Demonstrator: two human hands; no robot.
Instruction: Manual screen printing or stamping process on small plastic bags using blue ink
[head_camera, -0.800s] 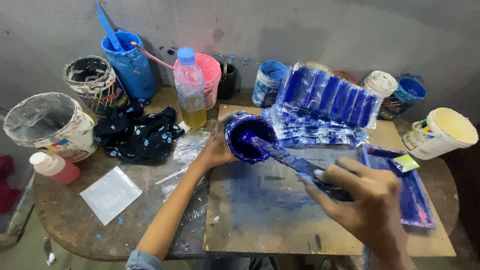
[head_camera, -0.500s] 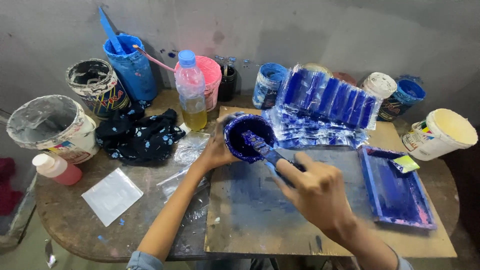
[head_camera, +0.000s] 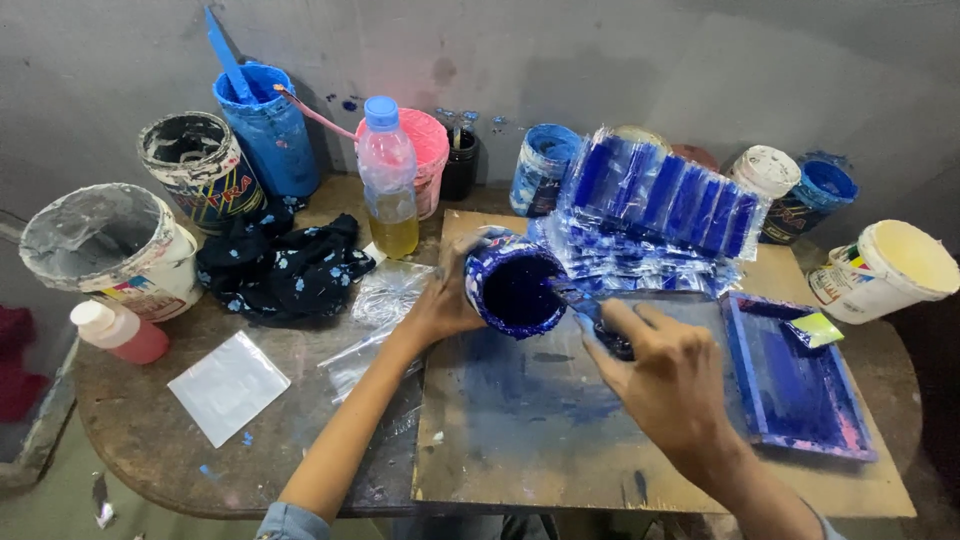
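The left hand (head_camera: 445, 300) wraps its grip around the side of a blue paint tub (head_camera: 510, 285), tipping it so the open mouth faces the person; the tub sits at the upper left corner of a paint-smeared wooden board (head_camera: 520, 440) that lies on the round desk (head_camera: 130, 440). The right hand (head_camera: 670, 375) is clenched on the dark handle of a stirring stick (head_camera: 580, 300), whose blue-coated tip reaches into the mouth of the tub.

Just right of that hand, on the board, lies a shallow blue tray (head_camera: 790, 385) with a small yellow-green scrap (head_camera: 815, 328) at its upper edge. Behind the tub a stack of clear packets filled with blue (head_camera: 655, 205) leans against the back row of pots. Along the wall stand a blue bucket (head_camera: 265, 130) with a blue stick in it, a dark-rimmed tub (head_camera: 200, 170), a pink bucket (head_camera: 432, 155), and a plastic bottle with a blue cap (head_camera: 388, 180) holding yellowish liquid (about a third full). At the far left sits a big white bucket (head_camera: 115, 250) with a small pink bottle (head_camera: 118, 332) in front of it. A black cloth (head_camera: 280, 265) lies crumpled beside the bottle, a flat white packet (head_camera: 228, 385) lower down, and a cream bucket (head_camera: 885, 270) at the right edge.
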